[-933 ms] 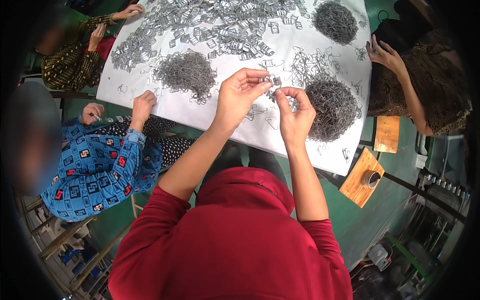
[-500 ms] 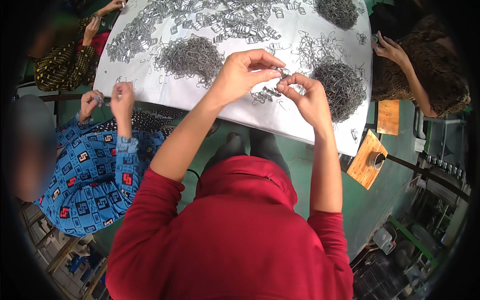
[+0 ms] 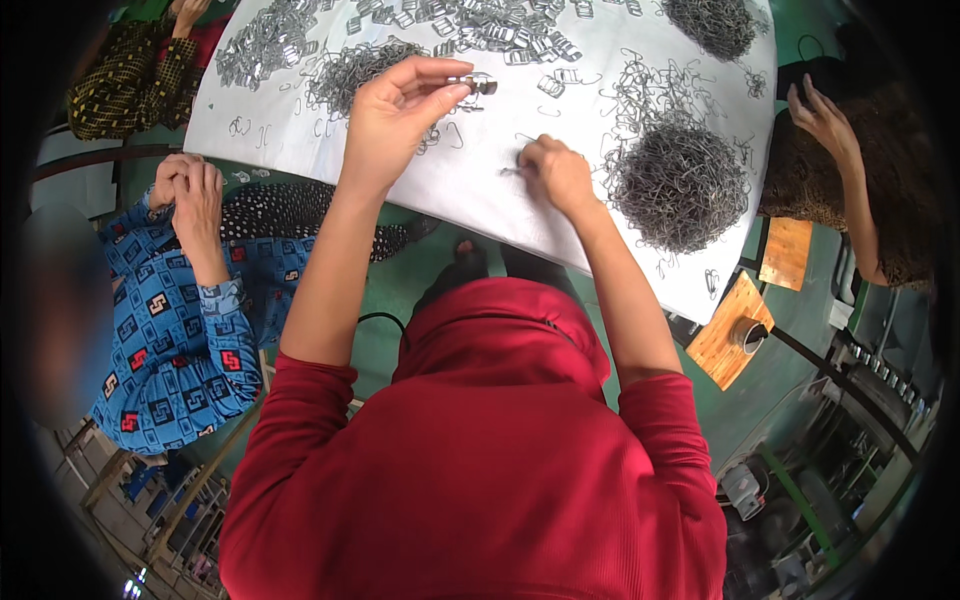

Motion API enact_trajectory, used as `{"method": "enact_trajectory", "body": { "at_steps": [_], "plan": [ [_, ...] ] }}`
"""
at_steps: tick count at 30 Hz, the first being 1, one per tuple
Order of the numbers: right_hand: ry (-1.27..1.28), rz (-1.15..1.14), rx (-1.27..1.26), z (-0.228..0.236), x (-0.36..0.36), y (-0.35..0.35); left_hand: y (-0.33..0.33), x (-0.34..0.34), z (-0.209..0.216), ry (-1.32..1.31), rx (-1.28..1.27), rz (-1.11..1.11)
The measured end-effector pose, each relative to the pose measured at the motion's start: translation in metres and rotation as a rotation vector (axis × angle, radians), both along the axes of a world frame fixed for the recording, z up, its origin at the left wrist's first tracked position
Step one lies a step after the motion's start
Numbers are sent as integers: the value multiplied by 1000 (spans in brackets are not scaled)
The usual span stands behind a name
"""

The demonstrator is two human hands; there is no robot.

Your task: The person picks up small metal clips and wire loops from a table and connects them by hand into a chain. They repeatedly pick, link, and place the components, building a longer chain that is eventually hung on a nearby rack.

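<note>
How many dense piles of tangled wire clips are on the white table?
3: one large pile right of the right hand, one at the table's top right edge, partly cut off, and one beyond the left hand. Loose scattered pieces not counted.

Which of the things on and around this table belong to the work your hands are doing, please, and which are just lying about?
In use:
left hand holding a small metal buckle
right hand on a loose wire piece
wire clip heap
white table

Lying about:
wooden block with a tape roll
orange board
</note>
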State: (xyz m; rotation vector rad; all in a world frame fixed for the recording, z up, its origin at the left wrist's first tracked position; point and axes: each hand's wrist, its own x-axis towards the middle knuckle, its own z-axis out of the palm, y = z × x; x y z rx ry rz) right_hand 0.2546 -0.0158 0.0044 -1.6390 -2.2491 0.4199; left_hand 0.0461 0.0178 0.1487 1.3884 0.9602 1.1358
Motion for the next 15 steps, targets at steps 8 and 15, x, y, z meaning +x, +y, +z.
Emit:
{"method": "enact_trajectory", "body": {
  "at_steps": [8,15],
  "plan": [
    [484,-160,-413,25,46,39,-5,-10,-13,-8,-37,97],
    [107,-281,-205,17,46,40,-4,-16,-13,-8,-62,125]
  ]
}}
